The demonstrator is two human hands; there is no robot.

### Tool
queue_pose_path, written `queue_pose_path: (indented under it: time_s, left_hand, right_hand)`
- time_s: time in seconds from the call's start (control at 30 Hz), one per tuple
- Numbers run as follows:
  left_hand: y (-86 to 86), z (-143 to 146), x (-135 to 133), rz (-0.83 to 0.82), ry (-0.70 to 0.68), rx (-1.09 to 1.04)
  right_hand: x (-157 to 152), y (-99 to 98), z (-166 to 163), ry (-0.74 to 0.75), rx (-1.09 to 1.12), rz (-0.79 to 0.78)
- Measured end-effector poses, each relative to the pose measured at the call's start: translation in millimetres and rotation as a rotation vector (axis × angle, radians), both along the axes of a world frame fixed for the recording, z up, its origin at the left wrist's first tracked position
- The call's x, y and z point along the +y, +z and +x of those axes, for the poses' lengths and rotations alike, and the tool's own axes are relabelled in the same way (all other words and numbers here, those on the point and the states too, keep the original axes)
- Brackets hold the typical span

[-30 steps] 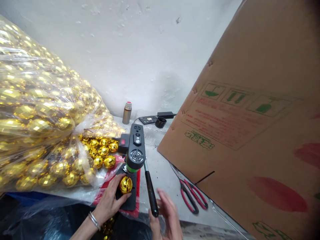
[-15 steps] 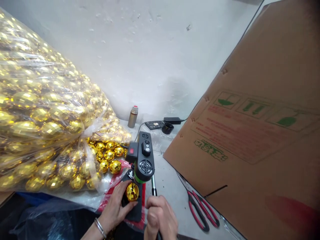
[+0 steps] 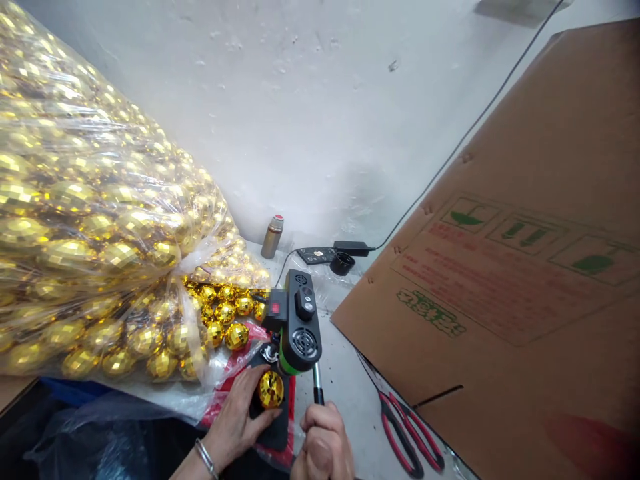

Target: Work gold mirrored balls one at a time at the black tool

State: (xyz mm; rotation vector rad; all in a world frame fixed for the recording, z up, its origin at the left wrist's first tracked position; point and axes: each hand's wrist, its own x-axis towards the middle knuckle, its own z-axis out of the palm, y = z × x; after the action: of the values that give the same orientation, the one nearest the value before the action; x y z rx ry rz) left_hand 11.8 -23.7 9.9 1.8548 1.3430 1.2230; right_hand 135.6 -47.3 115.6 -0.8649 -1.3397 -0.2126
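My left hand (image 3: 239, 421), a bracelet on its wrist, pinches a small gold faceted ball (image 3: 271, 389) and holds it on the black base under the head of a small black press machine (image 3: 299, 323). My right hand (image 3: 323, 445) is closed in a fist round the machine's black lever handle (image 3: 317, 391), at the bottom edge of the view. A small red light shows on the machine's left side.
A huge clear plastic bag of gold balls (image 3: 95, 227) fills the left; several loose balls (image 3: 227, 320) lie by the machine. A tilted cardboard box (image 3: 500, 280) crowds the right. Red-handled scissors (image 3: 407, 443), a small bottle (image 3: 273, 237) and a power adapter (image 3: 350, 248) lie on the table.
My right hand went from open beside the lever to a fist closed round it. The view shifted upward and left; my left hand kept the ball under the machine head.
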Motion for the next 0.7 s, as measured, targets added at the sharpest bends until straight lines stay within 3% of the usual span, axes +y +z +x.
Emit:
queue_pose_path:
  time_s: [0.47, 0.7]
  left_hand:
    - [0.8, 1.7, 0.7, 0.012, -0.004, -0.024]
    - [1.5, 1.7, 1.3, 0.006, -0.021, -0.027]
  right_hand:
    - [2.5, -10.0, -3.0, 0.031, 0.065, 0.021]
    - [3.4, -2.6, -8.3, 0.016, 0.115, 0.046]
